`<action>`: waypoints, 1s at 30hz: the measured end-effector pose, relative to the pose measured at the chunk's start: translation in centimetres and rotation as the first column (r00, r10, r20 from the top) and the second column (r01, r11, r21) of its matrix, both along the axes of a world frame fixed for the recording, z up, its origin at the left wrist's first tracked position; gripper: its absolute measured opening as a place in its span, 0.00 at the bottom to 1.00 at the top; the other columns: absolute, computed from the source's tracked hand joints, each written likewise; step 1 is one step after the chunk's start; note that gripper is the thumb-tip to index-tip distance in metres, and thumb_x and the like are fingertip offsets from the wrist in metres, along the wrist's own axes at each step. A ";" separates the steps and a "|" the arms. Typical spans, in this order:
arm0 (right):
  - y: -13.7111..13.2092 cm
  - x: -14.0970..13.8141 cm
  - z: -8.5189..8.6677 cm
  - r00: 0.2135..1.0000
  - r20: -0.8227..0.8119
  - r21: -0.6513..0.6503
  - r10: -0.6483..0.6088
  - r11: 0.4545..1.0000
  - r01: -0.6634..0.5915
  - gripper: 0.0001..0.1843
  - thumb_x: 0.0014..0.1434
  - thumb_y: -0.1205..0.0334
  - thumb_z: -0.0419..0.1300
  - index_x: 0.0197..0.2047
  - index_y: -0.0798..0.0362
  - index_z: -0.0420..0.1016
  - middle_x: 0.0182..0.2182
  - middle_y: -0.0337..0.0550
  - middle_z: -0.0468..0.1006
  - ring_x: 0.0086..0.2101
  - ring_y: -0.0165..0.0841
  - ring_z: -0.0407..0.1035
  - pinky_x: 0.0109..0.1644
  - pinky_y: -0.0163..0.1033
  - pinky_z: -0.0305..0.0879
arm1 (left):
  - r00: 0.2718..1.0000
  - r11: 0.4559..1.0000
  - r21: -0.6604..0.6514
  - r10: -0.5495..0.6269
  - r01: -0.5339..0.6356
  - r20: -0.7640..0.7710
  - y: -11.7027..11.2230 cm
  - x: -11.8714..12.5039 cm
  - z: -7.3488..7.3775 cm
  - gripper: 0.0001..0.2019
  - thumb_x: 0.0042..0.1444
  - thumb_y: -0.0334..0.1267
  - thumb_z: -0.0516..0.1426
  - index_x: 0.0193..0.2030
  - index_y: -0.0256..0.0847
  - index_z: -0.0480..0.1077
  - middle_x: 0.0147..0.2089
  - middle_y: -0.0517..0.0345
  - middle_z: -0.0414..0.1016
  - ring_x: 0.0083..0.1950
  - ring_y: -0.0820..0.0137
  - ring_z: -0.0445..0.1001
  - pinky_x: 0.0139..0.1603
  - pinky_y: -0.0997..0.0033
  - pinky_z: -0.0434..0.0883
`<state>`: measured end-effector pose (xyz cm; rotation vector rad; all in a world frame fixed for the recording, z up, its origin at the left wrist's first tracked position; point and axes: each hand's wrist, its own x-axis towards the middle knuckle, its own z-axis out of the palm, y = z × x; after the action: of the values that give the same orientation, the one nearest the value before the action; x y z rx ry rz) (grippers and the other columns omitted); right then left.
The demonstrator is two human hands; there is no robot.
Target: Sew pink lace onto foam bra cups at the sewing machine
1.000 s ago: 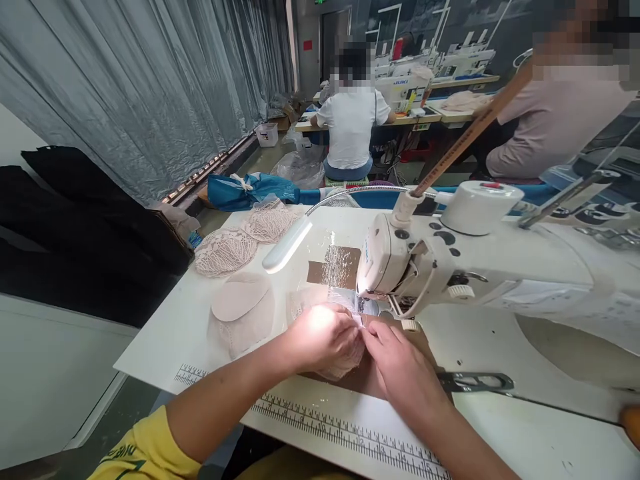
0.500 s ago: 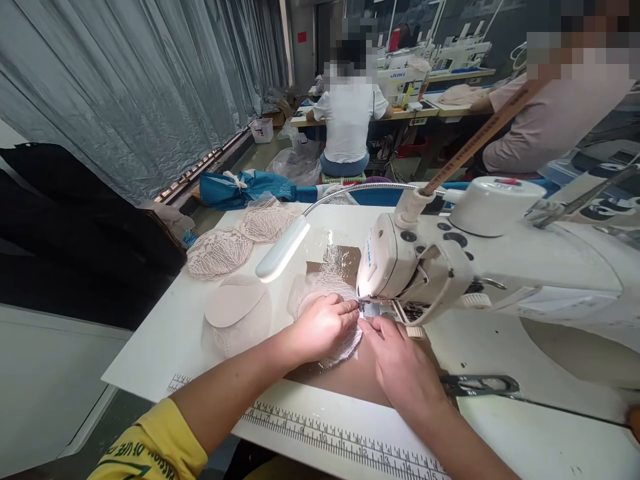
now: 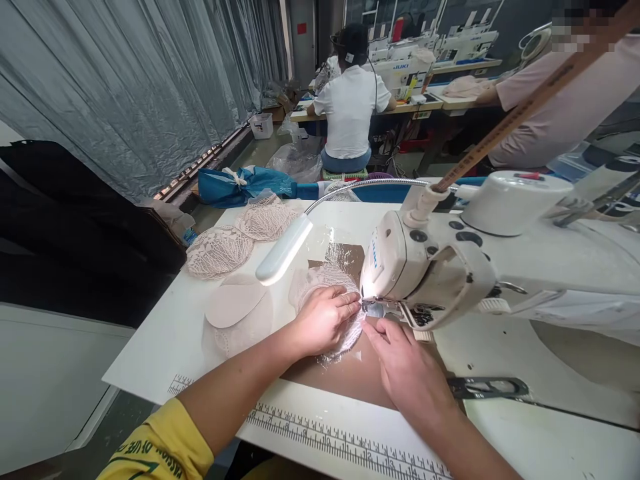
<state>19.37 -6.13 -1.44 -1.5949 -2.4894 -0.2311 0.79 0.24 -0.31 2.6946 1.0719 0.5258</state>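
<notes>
A white sewing machine (image 3: pixel 450 267) stands on the white table (image 3: pixel 165 333). Under its needle lies a pale lace cup piece (image 3: pixel 320 280). My left hand (image 3: pixel 323 320) rests flat on the lace with fingers stretched toward the needle. My right hand (image 3: pixel 405 367) lies flat just right of the lace, fingertips close to the presser foot. Both hands press the lace down on a brown patch (image 3: pixel 345 377) of the table.
Lace cups (image 3: pixel 220 250) and smooth pads (image 3: pixel 235 303) lie at the table's left. A gooseneck lamp (image 3: pixel 283 250) hangs over them. Black snips (image 3: pixel 487 387) lie right of my right hand. A ruler strip (image 3: pixel 325 437) runs along the near edge. Other people sit at machines behind.
The lace piece has moved further back under the needle, and both hands followed it forward. My left hand went from curled over the lace to flat on it.
</notes>
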 end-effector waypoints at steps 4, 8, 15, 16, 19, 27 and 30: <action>-0.1 0.3 -0.3 1.000 -0.027 -0.005 0.007 1.000 -0.008 0.29 0.53 0.80 0.49 0.53 0.51 0.75 0.42 0.45 0.78 0.34 0.35 0.71 0.33 0.38 0.67 | 0.998 0.998 -0.020 0.053 -0.054 -0.016 -0.1 -0.2 -0.3 0.19 0.59 0.34 0.51 0.56 0.39 0.69 0.59 0.50 0.70 0.62 0.53 0.63 0.59 0.48 0.63; -0.3 0.3 -0.3 0.998 -0.057 0.011 -0.008 1.000 0.009 0.27 0.54 0.80 0.49 0.51 0.51 0.76 0.40 0.44 0.78 0.31 0.34 0.71 0.31 0.39 0.65 | 0.987 0.990 -0.020 0.134 -0.136 -0.083 -0.4 -0.1 -0.3 0.19 0.61 0.36 0.49 0.58 0.41 0.67 0.64 0.49 0.64 0.65 0.48 0.58 0.61 0.39 0.57; -0.2 0.7 -0.2 0.963 -0.258 0.104 0.081 0.993 -0.055 0.19 0.62 0.72 0.47 0.47 0.55 0.77 0.38 0.43 0.79 0.33 0.33 0.73 0.33 0.37 0.69 | 0.971 0.938 -0.253 0.232 -0.238 -0.055 -0.6 -1.0 1.2 0.20 0.53 0.31 0.52 0.53 0.41 0.70 0.65 0.55 0.63 0.69 0.49 0.51 0.66 0.36 0.47; -0.2 0.9 -0.2 0.948 -0.304 0.111 0.096 0.992 -0.065 0.19 0.62 0.71 0.46 0.46 0.56 0.77 0.39 0.44 0.79 0.35 0.33 0.74 0.35 0.36 0.70 | 0.982 0.928 -0.320 0.187 -0.190 -0.041 -0.8 -1.4 1.5 0.19 0.50 0.30 0.53 0.49 0.42 0.72 0.64 0.57 0.64 0.69 0.51 0.52 0.68 0.38 0.46; -0.3 1.4 -0.2 0.914 -0.393 0.086 0.104 0.993 -0.076 0.18 0.63 0.69 0.47 0.45 0.55 0.77 0.41 0.43 0.79 0.39 0.32 0.74 0.39 0.34 0.71 | 0.992 0.869 -0.478 -0.112 0.127 0.060 -2.2 -2.5 2.5 0.14 0.47 0.27 0.53 0.39 0.42 0.76 0.60 0.62 0.70 0.69 0.57 0.55 0.70 0.44 0.45; -0.4 1.5 -0.1 0.879 -0.467 0.024 0.097 0.995 -0.097 0.17 0.61 0.69 0.47 0.44 0.53 0.76 0.42 0.43 0.79 0.40 0.32 0.74 0.40 0.35 0.71 | 0.964 0.953 -0.298 0.026 0.057 0.265 -5.7 -2.7 2.9 0.14 0.60 0.34 0.51 0.49 0.37 0.72 0.57 0.48 0.72 0.58 0.63 0.69 0.60 0.60 0.67; -0.3 1.6 -0.3 0.898 -0.427 0.032 0.108 0.994 -0.104 0.20 0.60 0.71 0.46 0.47 0.52 0.75 0.42 0.43 0.78 0.40 0.33 0.73 0.40 0.36 0.70 | 0.997 0.974 -0.227 -0.008 0.026 0.078 -5.3 -1.8 2.1 0.17 0.60 0.39 0.54 0.53 0.33 0.70 0.60 0.42 0.68 0.61 0.56 0.65 0.61 0.52 0.64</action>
<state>20.92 -6.44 -1.75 -1.3250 -2.2146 0.1160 -0.98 -5.08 1.76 2.4621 1.0206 0.4683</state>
